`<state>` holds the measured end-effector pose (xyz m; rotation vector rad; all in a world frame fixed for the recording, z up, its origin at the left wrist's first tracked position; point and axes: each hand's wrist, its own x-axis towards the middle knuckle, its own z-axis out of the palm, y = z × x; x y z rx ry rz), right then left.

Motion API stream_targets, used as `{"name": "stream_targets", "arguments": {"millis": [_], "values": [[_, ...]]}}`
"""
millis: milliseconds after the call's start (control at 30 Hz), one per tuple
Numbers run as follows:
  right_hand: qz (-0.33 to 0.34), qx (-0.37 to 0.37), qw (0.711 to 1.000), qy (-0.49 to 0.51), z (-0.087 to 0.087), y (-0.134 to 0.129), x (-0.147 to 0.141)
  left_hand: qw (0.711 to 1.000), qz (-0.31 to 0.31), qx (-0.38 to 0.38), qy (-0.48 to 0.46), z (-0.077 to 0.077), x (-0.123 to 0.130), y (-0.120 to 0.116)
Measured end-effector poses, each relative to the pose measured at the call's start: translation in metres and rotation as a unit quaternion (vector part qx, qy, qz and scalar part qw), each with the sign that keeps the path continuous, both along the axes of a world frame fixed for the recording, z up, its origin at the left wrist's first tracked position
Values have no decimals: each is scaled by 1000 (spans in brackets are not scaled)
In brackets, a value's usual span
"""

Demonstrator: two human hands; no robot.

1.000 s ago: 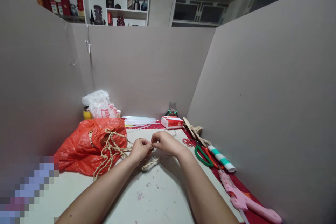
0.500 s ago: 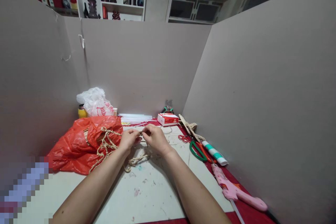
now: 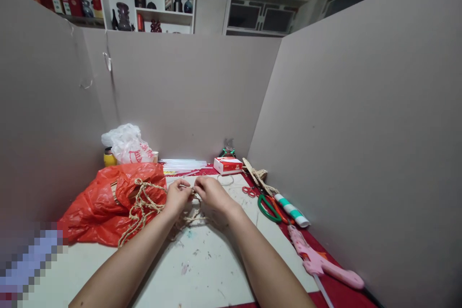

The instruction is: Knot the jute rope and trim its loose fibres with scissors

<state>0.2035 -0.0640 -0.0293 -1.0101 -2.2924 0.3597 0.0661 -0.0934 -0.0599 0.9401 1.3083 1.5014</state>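
Both hands meet over the middle of the white board [image 3: 216, 279]. My left hand [image 3: 178, 197] is closed, its thumb and fingers pinching a braided straw rope [image 3: 144, 202]. Close beside it, my right hand [image 3: 211, 195] also pinches the rope, and the fingertips of the two hands nearly touch. The short piece between them is mostly hidden by the fingers. From the hands the rope hangs in loose loops onto the board and runs left over a red plastic bag [image 3: 97, 202], where it lies in a tangle.
At the right lie red scissors [image 3: 250, 192], green-handled scissors [image 3: 269, 209], a green-and-white roll [image 3: 293, 210] and a pink glue gun [image 3: 321, 262]. Glue sticks [image 3: 184, 165], a small red-and-white box [image 3: 228, 165] and a white plastic bag [image 3: 130, 144] line the back. Grey panels enclose three sides.
My fingers have shifted slightly on the rope, and the loops below the hands hang differently. The whole view has moved a little.
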Motion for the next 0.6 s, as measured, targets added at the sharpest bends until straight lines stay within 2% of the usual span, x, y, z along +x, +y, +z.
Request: {"name": "stream_targets", "arguments": {"millis": [133, 267, 367, 467, 533, 600], "values": [[32, -62, 980, 188, 0, 6, -2, 999, -24, -24, -33, 7, -6, 1], [85, -175, 961, 196, -2, 8, 2, 998, -56, -21, -22, 5, 0, -5], [73, -199, 945, 250, -4, 13, 7, 996, -83, -12, 29, 9, 3, -8], [27, -252, 884, 393, -8, 23, 11, 987, -102, -4, 120, 26, -3, 2], [5, -287, 844, 452, -14, 31, 14, 975, -104, 1, 197, 43, -12, 19], [-15, -302, 825, 478, -23, 40, 18, 956, -98, -1, 276, 58, -23, 42]]}}
